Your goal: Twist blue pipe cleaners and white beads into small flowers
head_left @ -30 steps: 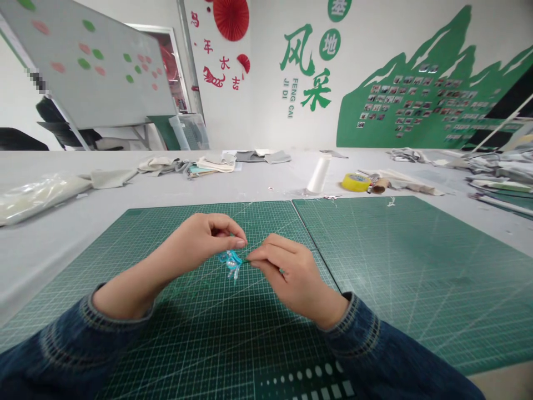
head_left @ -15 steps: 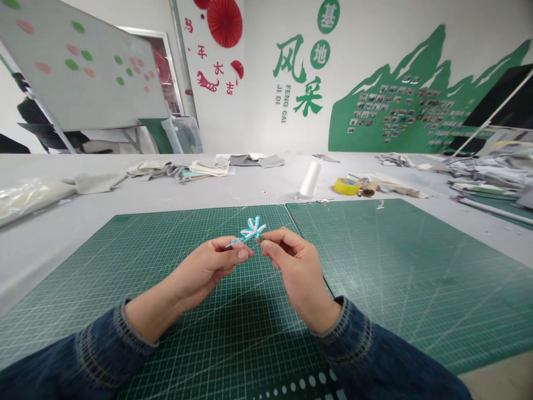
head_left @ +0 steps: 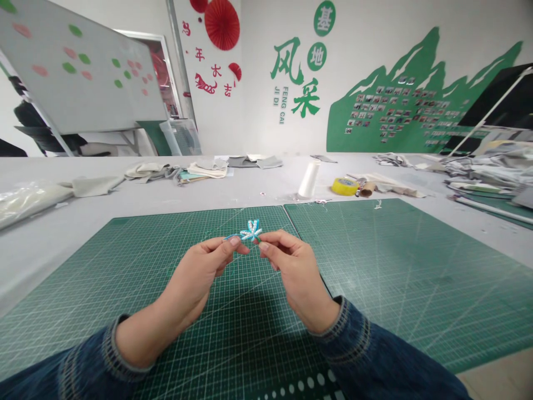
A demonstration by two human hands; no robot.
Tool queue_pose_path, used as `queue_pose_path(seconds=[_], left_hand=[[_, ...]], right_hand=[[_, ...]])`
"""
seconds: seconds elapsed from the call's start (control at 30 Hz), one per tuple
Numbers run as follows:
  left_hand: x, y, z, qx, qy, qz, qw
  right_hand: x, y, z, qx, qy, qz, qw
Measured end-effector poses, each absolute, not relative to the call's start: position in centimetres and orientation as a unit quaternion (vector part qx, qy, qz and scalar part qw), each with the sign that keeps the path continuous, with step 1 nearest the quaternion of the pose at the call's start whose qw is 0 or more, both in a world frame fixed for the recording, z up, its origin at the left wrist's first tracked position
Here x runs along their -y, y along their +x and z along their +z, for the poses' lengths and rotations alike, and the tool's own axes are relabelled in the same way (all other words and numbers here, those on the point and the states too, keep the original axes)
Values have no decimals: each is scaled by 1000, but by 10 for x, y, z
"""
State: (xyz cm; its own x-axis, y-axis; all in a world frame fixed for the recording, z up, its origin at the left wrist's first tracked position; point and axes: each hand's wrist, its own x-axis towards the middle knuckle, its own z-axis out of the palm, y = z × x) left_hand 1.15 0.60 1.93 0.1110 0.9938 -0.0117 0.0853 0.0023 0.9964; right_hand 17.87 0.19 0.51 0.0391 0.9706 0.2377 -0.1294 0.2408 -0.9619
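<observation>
A small blue flower with rows of white beads on its petals [head_left: 251, 229] is held up above the green cutting mat [head_left: 166, 233]. My right hand [head_left: 291, 266] pinches the flower at its base, where a bit of green shows by the fingertips. A thin blue cord [head_left: 232, 236] runs from the flower's left side into my left hand [head_left: 208, 264], whose thumb and forefinger are closed on it. The fingertips of the two hands are a short way apart. Where the cord ends is hidden behind the left fingers.
Beyond the mat stand a white thread cone [head_left: 309, 180] and a roll of yellow tape [head_left: 345, 186]. Fabric scraps [head_left: 208, 168] lie along the table's far side. A second cutting mat [head_left: 408, 266] adjoins on the right, with a fabric pile [head_left: 499, 166] past it.
My left hand has shifted slightly left and up, its thumb now over the cord. The flower has turned a little and sits slightly lower and further left.
</observation>
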Motion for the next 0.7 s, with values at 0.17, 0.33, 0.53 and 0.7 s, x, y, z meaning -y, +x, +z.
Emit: queue_pose_path(seconds=[0.17,0.33,0.53,0.7], left_hand=[[-7,11,20,-502,549,456,489],[-2,14,19,-479,619,444,436],[3,11,15,-444,792,396,135],[11,2,23,-336,870,314,-174]], right_hand=[[-1,176,4,518,-400,468,594],[-3,176,4,443,-400,508,621],[-4,176,4,454,-420,489,615],[1,179,4,621,-468,266,569]])
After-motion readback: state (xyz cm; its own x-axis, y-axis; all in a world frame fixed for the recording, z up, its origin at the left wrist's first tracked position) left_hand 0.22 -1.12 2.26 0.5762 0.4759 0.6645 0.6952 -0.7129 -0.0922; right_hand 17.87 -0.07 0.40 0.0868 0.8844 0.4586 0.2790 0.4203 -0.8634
